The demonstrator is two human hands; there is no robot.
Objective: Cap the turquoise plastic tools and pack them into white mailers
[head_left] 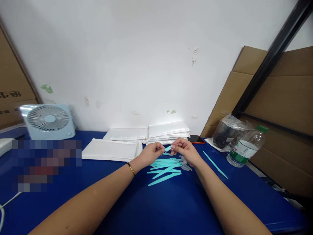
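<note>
A turquoise eyebrow razor (168, 148) is held up between my two hands above the blue table. My left hand (148, 154) pinches its left end between thumb and fingers. The other end is in the fingertips of my right hand (187, 151), which partly hide it. Just below lies a loose pile of turquoise eyebrow razors (166, 170), pointing mostly left and right. Several small clear plastic caps (186, 167) lie at the pile's right edge, under my right wrist. A single razor (215, 164) lies apart, to the right of my right hand.
White padded envelopes (112, 149) lie in stacks along the wall, beside a phone (196, 139). A fan (50, 121) stands at the left. To the right are a water bottle (246, 148), a bagged dark cup (223, 132) and cardboard (281, 130). A blurred patch covers part of the left.
</note>
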